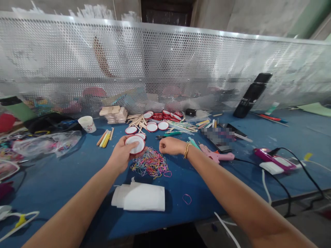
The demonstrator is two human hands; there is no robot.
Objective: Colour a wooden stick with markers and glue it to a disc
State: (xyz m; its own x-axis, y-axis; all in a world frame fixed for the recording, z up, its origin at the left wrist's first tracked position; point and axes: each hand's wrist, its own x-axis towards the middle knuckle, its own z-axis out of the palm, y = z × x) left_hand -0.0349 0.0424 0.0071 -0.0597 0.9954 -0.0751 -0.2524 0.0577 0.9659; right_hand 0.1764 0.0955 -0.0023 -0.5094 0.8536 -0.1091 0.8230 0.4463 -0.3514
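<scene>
My left hand (121, 153) grips a round white lid with a red rim (135, 144), held just above a pile of coloured rubber bands (150, 164) on the blue table (64, 179). My right hand (169, 145) is closed in a loose fist just right of the lid, over the pile's far edge; what its fingers pinch, if anything, is too small to see. A gold bracelet (186, 150) circles that wrist. More red-rimmed lids (157, 120) lie behind, among wooden sticks (137, 120).
A folded white cloth (141, 197) lies near the front edge. A pink glue gun (217, 155), a phone and cables sit to the right, a paper cup (87, 123) and plastic bags to the left. A perforated metal screen (165, 65) closes off the back.
</scene>
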